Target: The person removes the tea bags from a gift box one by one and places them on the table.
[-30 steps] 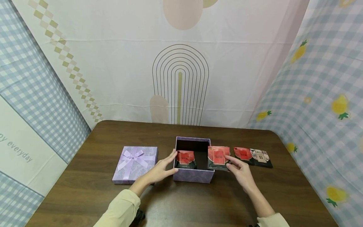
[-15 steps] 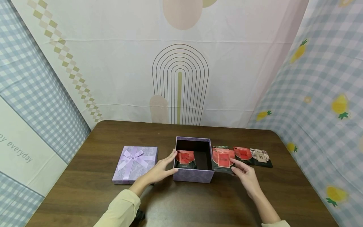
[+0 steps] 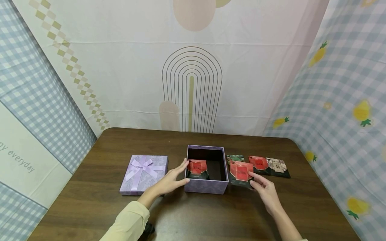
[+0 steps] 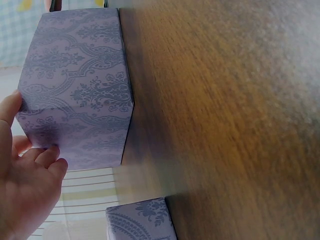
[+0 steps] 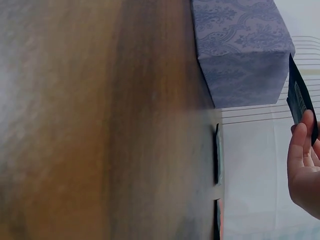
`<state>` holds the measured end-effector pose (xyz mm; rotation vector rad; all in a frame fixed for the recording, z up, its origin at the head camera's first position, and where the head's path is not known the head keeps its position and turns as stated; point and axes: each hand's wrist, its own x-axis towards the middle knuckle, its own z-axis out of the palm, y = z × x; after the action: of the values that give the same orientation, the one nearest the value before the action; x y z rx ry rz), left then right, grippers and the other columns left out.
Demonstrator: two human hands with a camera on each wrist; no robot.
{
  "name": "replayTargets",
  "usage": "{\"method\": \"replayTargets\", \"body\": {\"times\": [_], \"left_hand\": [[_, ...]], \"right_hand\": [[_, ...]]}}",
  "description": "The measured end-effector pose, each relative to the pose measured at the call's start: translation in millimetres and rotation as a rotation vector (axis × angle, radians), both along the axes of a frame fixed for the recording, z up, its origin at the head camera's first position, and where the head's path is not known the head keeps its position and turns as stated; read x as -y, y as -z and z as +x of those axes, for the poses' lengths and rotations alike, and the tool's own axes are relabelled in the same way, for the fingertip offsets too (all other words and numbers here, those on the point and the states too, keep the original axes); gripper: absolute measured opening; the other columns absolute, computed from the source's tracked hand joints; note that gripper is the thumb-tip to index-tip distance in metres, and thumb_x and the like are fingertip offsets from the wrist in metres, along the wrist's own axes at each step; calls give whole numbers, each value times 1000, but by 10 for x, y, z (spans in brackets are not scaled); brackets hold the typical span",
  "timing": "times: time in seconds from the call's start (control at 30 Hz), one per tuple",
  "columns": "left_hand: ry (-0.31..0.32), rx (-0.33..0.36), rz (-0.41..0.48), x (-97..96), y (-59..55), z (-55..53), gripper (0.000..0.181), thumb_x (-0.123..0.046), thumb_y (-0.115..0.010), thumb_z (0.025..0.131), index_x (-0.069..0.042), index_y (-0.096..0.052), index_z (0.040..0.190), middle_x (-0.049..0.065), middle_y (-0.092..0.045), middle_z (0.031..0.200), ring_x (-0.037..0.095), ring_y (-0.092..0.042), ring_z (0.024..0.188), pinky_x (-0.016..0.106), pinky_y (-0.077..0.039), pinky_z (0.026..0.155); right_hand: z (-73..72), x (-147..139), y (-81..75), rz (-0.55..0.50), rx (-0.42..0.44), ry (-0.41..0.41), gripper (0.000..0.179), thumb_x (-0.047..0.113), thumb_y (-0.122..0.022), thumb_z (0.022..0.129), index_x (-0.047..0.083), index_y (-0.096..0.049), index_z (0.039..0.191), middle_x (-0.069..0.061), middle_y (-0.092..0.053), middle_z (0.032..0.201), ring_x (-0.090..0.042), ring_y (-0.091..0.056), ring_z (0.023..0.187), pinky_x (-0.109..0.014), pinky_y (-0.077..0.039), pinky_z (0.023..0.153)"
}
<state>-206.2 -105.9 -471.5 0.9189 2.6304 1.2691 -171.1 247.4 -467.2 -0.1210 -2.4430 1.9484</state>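
Note:
My left hand (image 3: pixel 170 180) rests on the near left corner of an open purple patterned box (image 3: pixel 205 186). Its fingers touch the left side and rim, and the thumb lies at the front edge; in the left wrist view some fingers bend against the box wall (image 4: pixel 75 65). Inside the box, at the left, stands a red-and-black sachet (image 3: pixel 197 168). My right hand (image 3: pixel 266 192) pinches another red-and-black sachet (image 3: pixel 241 173) by its right edge, just right of the box. In the right wrist view this sachet (image 5: pixel 300 97) appears edge-on, raised off the table.
Behind the held sachet lies a green-topped sachet (image 3: pixel 235 158). Farther right are a red-and-black sachet (image 3: pixel 258 164) and a dark one with a pale house picture (image 3: pixel 277 166). The purple lid (image 3: pixel 144 174) with a ribbon bow lies left of the box on the wooden table (image 3: pixel 193 214).
My right hand has carried the sachet rightward and nearer to me, from over the box's right rim to beside the box. The green-topped sachet has come into sight. The left hand stays put.

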Motion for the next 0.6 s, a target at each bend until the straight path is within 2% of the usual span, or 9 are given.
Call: {"method": "replayTargets", "body": {"times": [0.13, 0.43, 0.6], "left_hand": [[-1, 3, -3, 1, -7, 3, 69, -25, -57, 90, 1, -21, 143, 17, -11, 150, 31, -23, 133, 48, -22, 107], [-2, 25, -5, 3, -24, 11, 69, -26, -56, 91, 0, -20, 144, 15, -9, 150, 31, -22, 134, 49, -23, 107], [1, 25, 3, -1, -23, 10, 69, -26, -56, 91, 1, -20, 143, 18, -10, 150, 32, -22, 134, 50, -23, 106]], "right_hand": [[5, -32, 51, 21, 39, 11, 44, 10, -56, 90, -7, -46, 129, 17, -58, 98, 1, -57, 80, -19, -52, 71], [8, -79, 223, 139, 97, -24, 38, 1, -53, 89, -8, -50, 126, -20, -58, 111, -2, -56, 75, -23, -52, 69], [-11, -116, 261, 199, 95, -60, 37, 0, -53, 89, -10, -50, 124, -26, -53, 122, 0, -56, 76, -22, -52, 67]]}}
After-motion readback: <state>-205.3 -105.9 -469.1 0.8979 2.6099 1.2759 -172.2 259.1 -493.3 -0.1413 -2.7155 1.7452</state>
